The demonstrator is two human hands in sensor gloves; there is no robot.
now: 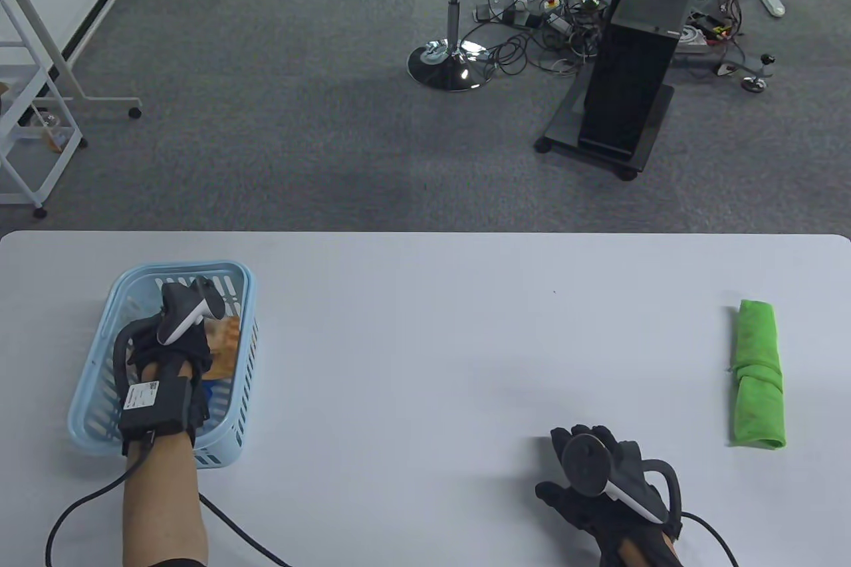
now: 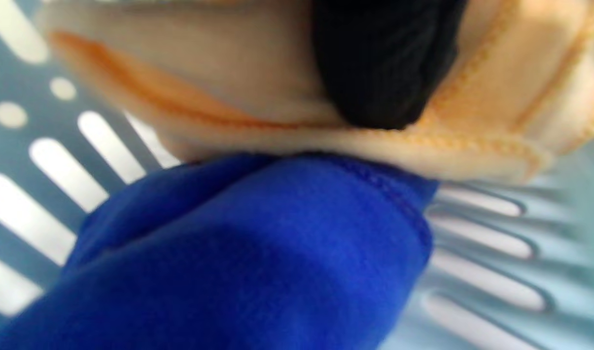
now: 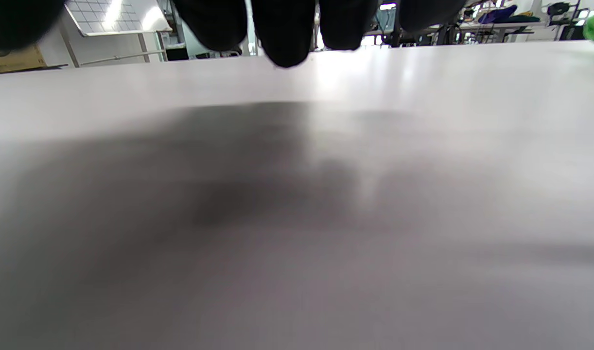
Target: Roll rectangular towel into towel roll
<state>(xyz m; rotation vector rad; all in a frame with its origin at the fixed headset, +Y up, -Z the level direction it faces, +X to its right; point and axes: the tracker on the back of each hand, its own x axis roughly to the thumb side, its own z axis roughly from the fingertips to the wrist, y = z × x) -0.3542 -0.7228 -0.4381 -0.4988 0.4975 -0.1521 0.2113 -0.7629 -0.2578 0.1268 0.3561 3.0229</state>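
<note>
At the bottom right of the table view, the right hand (image 1: 602, 480) rests on the white counter (image 1: 425, 341), fingers (image 3: 282, 34) spread, holding nothing. At lower left, the left hand (image 1: 169, 354) reaches into the blue basket (image 1: 100, 328), one finger pressing the orange towel (image 2: 238, 97) lying over a blue towel (image 2: 238, 253); whether it grips cannot be told. A loose pinch could drag both cloths out together. Far right lies a finished green towel roll (image 1: 756, 374).
</note>
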